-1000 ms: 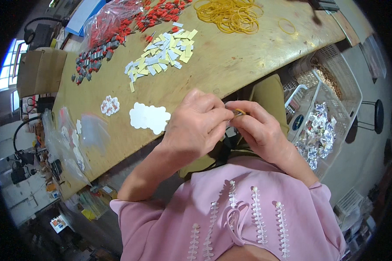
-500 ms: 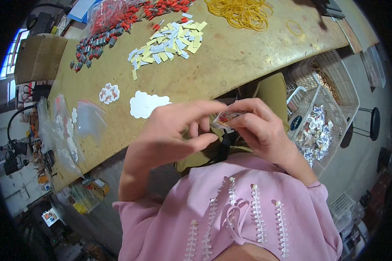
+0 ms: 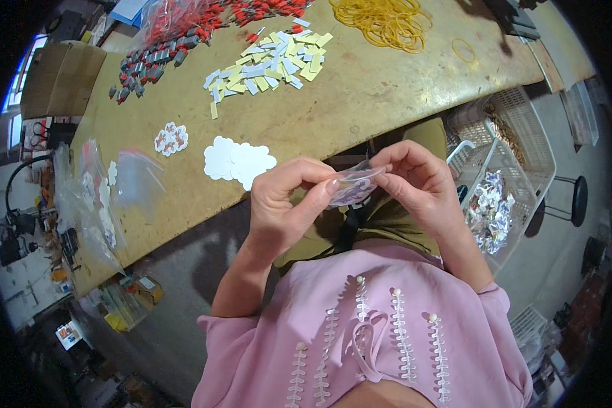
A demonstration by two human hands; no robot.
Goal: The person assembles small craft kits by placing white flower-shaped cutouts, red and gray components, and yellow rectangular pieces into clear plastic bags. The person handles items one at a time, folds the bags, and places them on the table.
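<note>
Between my two hands, over my lap, a small clear plastic bag (image 3: 352, 192) is stretched out with its top edge up. Something whitish with dark marks shows through it; I cannot make out the contents fully. My left hand (image 3: 294, 200) pinches the bag's left side between thumb and forefinger. At the opposite side, my right hand (image 3: 415, 180) pinches its upper right corner. White scalloped cards (image 3: 234, 160) lie on the table edge just beyond my left hand. A printed scalloped card (image 3: 171, 139) lies farther left.
The table (image 3: 360, 95) carries yellow and white slips (image 3: 272, 64), red-and-grey parts (image 3: 160, 61) and yellow rubber bands (image 3: 387, 24). Flat clear bags (image 3: 139, 178) lie at the left. To my right stands a white plastic basket (image 3: 540, 160) with filled small packets (image 3: 489, 214).
My left hand has moved right and closed on the bag's left side. The bag is now spread between both hands, where before only my right hand held it.
</note>
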